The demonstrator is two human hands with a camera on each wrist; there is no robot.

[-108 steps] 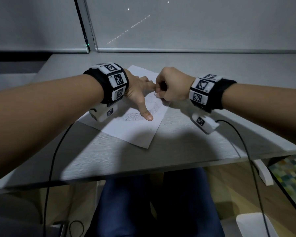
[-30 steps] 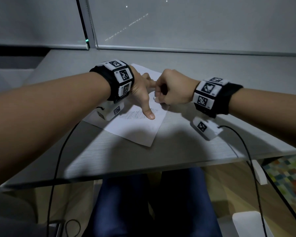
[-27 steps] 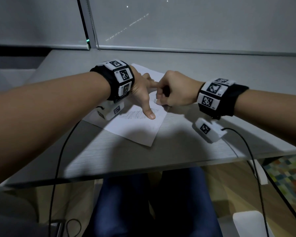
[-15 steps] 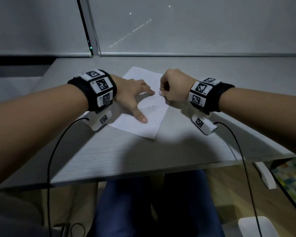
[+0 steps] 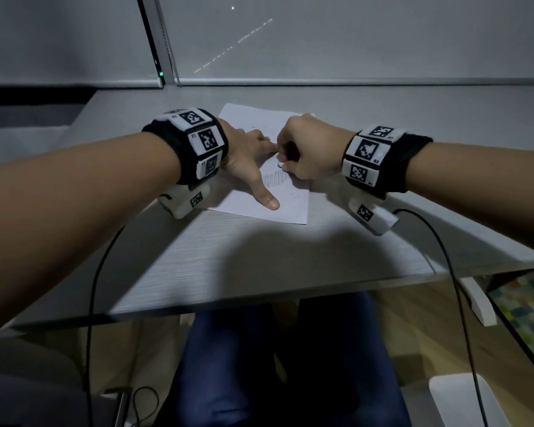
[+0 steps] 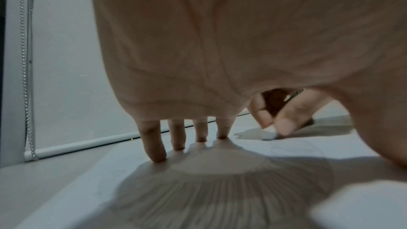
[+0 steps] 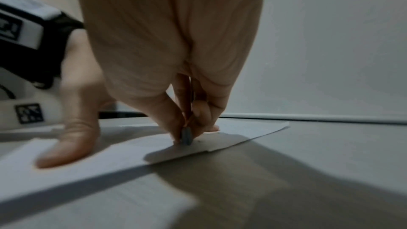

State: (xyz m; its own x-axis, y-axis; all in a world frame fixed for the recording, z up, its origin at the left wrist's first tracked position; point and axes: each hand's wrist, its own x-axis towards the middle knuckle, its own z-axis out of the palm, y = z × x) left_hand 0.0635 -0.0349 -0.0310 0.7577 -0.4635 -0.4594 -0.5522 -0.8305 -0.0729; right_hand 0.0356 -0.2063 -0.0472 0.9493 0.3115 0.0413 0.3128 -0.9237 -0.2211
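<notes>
A white sheet of paper [image 5: 290, 208] lies on the grey desk [image 5: 259, 257], with a patch of pencil shading [image 5: 275, 179] near its middle. My left hand [image 5: 247, 164] presses the sheet flat, fingers straight and spread, thumb [image 7: 66, 142] stretched toward me. The left wrist view shows the fingertips [image 6: 155, 152] standing on the paper [image 6: 220, 189]. My right hand [image 5: 309, 149] is curled and pinches a small pale eraser [image 5: 280, 164] against the sheet, just right of the left index finger. The eraser [image 7: 186, 136] touches the paper [image 7: 110, 152]; the left wrist view shows the eraser [image 6: 269, 134] too.
A closed grey blind [image 5: 321, 41] and window frame [image 5: 158, 41] back the desk, with a bead chain [image 6: 27, 76] at the left. Black cables [image 5: 444, 257] hang from both wrist units over the desk's front edge. My legs [image 5: 275, 365] and a white bin [image 5: 463, 402] are below.
The right hand keeps the eraser on the sheet and has shifted slightly over the shading. The left hand stays pressed on the paper. The pencil patch looks smaller than 3.6 s ago.
</notes>
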